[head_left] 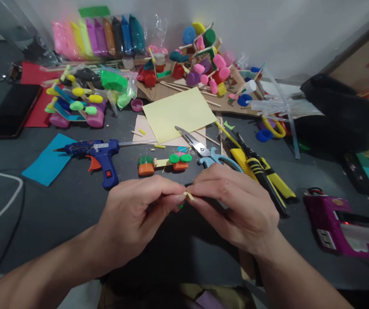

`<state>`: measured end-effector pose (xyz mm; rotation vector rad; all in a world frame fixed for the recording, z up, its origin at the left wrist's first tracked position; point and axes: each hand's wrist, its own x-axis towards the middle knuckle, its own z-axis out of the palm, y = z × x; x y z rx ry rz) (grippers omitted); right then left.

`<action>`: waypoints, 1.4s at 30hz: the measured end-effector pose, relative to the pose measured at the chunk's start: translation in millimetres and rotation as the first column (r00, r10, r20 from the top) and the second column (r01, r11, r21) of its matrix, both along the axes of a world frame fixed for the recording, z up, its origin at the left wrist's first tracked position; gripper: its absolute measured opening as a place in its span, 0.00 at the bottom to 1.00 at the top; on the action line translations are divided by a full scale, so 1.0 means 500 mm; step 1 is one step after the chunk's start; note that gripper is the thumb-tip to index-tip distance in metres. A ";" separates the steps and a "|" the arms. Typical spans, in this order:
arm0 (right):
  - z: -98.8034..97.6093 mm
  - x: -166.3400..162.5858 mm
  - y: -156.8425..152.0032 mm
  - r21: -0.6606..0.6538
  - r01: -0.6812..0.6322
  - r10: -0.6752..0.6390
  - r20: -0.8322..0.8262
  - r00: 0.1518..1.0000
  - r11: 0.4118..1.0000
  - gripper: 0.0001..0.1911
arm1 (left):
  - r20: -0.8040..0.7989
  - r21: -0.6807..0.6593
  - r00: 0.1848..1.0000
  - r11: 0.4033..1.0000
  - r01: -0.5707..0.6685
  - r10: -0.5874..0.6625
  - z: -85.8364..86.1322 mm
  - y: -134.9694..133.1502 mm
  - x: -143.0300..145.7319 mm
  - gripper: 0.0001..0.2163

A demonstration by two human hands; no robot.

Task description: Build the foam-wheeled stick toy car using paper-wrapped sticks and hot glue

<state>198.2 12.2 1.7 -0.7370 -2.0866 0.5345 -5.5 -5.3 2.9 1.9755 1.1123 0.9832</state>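
Between the fingertips of my left hand (139, 219) and my right hand (236, 210) is a small pale-yellow paper piece (189, 195). Both hands pinch it, their fingers nearly meeting. Just beyond them lies a small craft model (163, 163) with orange and green round parts at its ends. Light-blue-handled scissors (200, 148) rest behind my right hand, blades pointing away to the left. Past the scissors is a sheet of pale-yellow paper (178, 113). A blue hot glue gun (104, 156) with an orange trigger lies beyond my left hand.
Yellow-and-black cutters (268, 180) lie right of my right hand, and a purple power strip (335, 227) farther right. A phone (9, 109), a blue paper piece (51, 161) and a white cable (13, 201) are left. Finished-looking models (75, 105) and bagged clay (99, 38) line the back.
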 end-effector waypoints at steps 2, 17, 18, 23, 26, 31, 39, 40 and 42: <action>0.002 0.004 0.000 0.019 0.003 -0.004 0.051 0.999 1.000 0.05 | 0.014 0.003 1.000 1.000 0.007 -0.007 0.000 0.001 0.000 0.05; 0.001 0.006 0.002 0.108 -0.014 0.004 0.097 0.995 0.994 0.06 | 0.066 -0.004 0.996 0.998 0.063 -0.063 -0.003 0.008 0.002 0.05; 0.001 0.006 0.002 0.112 -0.016 0.005 0.099 0.995 0.994 0.06 | 0.073 -0.017 0.995 0.998 0.062 -0.060 -0.003 0.007 0.002 0.05; 0.001 0.007 0.002 0.125 -0.015 0.002 0.099 0.995 0.992 0.07 | 0.154 -0.137 0.987 0.988 0.077 -0.055 -0.004 0.005 0.003 0.06; -0.003 0.007 0.004 0.119 -0.020 0.009 0.097 0.995 0.993 0.06 | 0.186 -0.176 0.981 0.981 0.083 -0.049 -0.004 0.005 0.003 0.07; -0.005 0.007 0.006 0.094 -0.025 0.018 0.075 0.997 0.995 0.05 | 0.187 -0.164 0.980 0.982 0.092 -0.060 -0.005 0.007 0.004 0.07; -0.005 -0.001 -0.002 0.023 -0.005 0.006 -0.034 0.999 1.000 0.06 | 0.091 0.002 0.992 0.996 0.089 -0.089 -0.007 0.005 0.001 0.05; -0.005 -0.002 -0.003 0.001 -0.002 0.002 -0.057 0.998 1.000 0.06 | 0.089 0.004 0.992 0.996 0.087 -0.087 -0.007 0.004 0.000 0.05; -0.008 -0.004 -0.002 -0.040 0.002 -0.006 -0.092 0.996 0.999 0.06 | 0.092 0.004 0.993 0.997 0.080 -0.080 -0.009 0.003 -0.001 0.06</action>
